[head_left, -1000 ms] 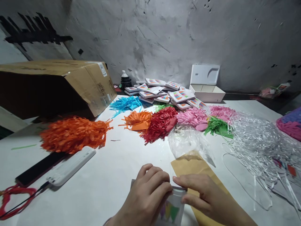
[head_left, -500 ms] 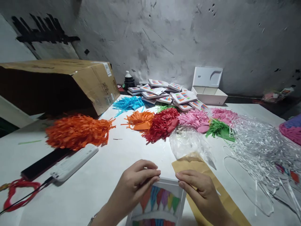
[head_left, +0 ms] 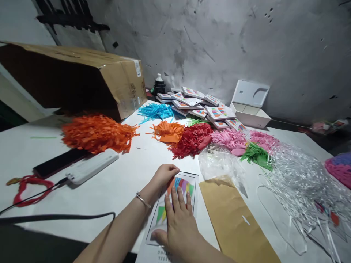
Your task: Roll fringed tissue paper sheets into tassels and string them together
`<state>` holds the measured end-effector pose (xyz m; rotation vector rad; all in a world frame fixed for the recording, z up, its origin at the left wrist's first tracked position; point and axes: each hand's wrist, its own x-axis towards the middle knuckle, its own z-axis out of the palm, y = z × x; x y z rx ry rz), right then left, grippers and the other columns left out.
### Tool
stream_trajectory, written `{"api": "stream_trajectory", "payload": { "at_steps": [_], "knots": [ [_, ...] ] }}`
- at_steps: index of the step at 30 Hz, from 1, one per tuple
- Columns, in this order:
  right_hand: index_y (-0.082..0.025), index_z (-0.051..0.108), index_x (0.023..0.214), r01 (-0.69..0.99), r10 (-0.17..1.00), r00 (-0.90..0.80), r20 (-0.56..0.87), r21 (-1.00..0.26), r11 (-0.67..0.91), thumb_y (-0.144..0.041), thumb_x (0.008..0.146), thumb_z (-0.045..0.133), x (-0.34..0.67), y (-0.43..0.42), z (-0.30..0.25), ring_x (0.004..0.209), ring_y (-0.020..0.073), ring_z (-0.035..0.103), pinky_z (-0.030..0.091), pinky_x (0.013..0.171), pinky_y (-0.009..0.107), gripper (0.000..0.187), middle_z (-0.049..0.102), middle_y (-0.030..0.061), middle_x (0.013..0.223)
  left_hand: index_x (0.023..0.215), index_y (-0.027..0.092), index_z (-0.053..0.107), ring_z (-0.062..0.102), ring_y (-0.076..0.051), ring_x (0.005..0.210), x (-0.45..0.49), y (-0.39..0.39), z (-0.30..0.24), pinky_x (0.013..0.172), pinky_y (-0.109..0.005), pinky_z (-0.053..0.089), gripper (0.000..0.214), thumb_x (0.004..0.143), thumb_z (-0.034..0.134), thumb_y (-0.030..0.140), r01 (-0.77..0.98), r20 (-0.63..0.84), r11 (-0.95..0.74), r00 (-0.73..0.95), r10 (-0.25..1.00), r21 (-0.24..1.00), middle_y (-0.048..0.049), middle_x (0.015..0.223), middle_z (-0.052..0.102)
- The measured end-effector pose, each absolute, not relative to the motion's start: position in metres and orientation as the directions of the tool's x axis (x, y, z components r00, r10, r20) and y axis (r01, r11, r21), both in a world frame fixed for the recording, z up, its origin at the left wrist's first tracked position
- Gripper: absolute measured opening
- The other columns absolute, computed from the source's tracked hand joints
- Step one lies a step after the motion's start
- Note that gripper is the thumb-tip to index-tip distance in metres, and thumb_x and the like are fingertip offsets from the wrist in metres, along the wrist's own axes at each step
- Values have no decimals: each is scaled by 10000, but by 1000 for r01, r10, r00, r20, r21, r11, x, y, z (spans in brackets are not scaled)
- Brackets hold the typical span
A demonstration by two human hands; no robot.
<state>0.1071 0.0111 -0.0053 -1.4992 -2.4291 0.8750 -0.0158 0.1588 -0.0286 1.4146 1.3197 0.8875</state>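
In front of me a flat white box (head_left: 194,190) printed with coloured tassels lies on the white table. Its lettering at the near end reads upside down to me. At its far left corner my left hand (head_left: 166,174), with a bangle on the wrist, pinches the edge between thumb and fingers. My right hand (head_left: 181,223) rests flat on the printed face, fingers spread, hiding part of the picture. Just right of the box is a brown paper envelope (head_left: 233,212).
Orange (head_left: 98,133), red (head_left: 192,140), pink (head_left: 229,138) and blue (head_left: 155,110) paper fringes lie across the table. Behind them are a pile of similar boxes (head_left: 219,112), an open white box (head_left: 251,116) and a carton (head_left: 123,84). Silver strands (head_left: 298,175) spread rightward; a power bank (head_left: 93,166) sits left.
My right hand has gone from the box's far right corner to lying flat on its face. The left hand still holds the far left corner. The view has tilted, and the box appears farther forward.
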Motion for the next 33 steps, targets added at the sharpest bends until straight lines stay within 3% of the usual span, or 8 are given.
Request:
{"api": "stream_trajectory", "payload": {
  "at_steps": [9, 13, 15, 18, 21, 24, 28, 33],
  "knots": [
    [-180, 224, 1608, 712, 869, -492, 42, -556, 430, -470, 940, 616, 125, -2, -34, 1541, 384, 35, 104, 1208, 675, 827, 119, 145, 1678, 681, 145, 737, 617, -235, 697, -26, 148, -25, 670, -325, 449, 309, 674, 690, 451, 254, -110, 81, 100, 989, 964, -44, 673, 710],
    [-283, 199, 1604, 622, 953, -140, 269, -725, 296, -415, 990, 541, 164, -14, -36, 1536, 334, 190, 249, 1205, 612, 715, 196, 99, 1677, 751, 159, 762, 633, -226, 733, -57, 132, 14, 708, -320, 457, 330, 701, 727, 483, 180, -26, 14, 65, 998, 984, -39, 731, 732],
    [-271, 300, 1568, 468, 978, -26, 209, -862, 197, -495, 969, 562, 174, -17, -39, 1440, 337, 413, 406, 1128, 554, 691, 397, 142, 1586, 814, 161, 767, 635, -214, 736, -75, 122, 36, 703, -311, 465, 356, 735, 726, 506, 133, 21, -25, 32, 999, 991, -41, 766, 738],
    [-233, 520, 1432, 120, 973, -231, 20, -992, 48, -641, 906, 583, 164, -26, -40, 1094, 322, 692, 579, 876, 446, 669, 691, 147, 1260, 874, 153, 760, 634, -204, 725, -92, 112, 59, 669, -300, 474, 401, 754, 732, 534, 75, 79, -78, -6, 997, 994, -51, 783, 737],
    [-221, 670, 1228, -77, 910, -413, -38, -994, -76, -677, 833, 652, 138, -41, -34, 937, 305, 726, 586, 775, 396, 604, 759, 108, 1075, 852, 145, 746, 631, -199, 728, -96, 108, 69, 672, -298, 479, 437, 734, 756, 565, 62, 127, -126, -11, 992, 990, -51, 773, 726],
    [-218, 669, 1186, -164, 943, -324, -80, -977, -140, -616, 847, 681, 121, -48, -21, 1035, 300, 705, 565, 880, 401, 523, 751, 105, 1127, 869, 138, 732, 629, -197, 750, -88, 117, 74, 691, -301, 483, 490, 748, 734, 613, 94, 169, -172, 36, 985, 981, -50, 794, 719],
    [-235, 621, 1245, -113, 968, -220, -123, -982, -150, -587, 898, 637, 126, -34, -6, 1205, 277, 640, 508, 1020, 405, 494, 693, 103, 1282, 913, 134, 725, 634, -202, 808, -60, 161, 87, 740, -308, 495, 488, 757, 742, 597, 180, 199, -241, 226, 954, 954, -46, 848, 715],
    [-206, 557, 1393, 323, 978, -185, -94, -946, -30, -550, 910, 602, 179, -30, 0, 1078, 298, 706, 562, 939, 445, 594, 713, 137, 1240, 956, 132, 704, 657, -189, 872, -14, 233, 84, 811, -338, 536, 270, 881, 722, 391, 343, 124, -333, 509, 852, 878, -37, 935, 702]
  ]
}}
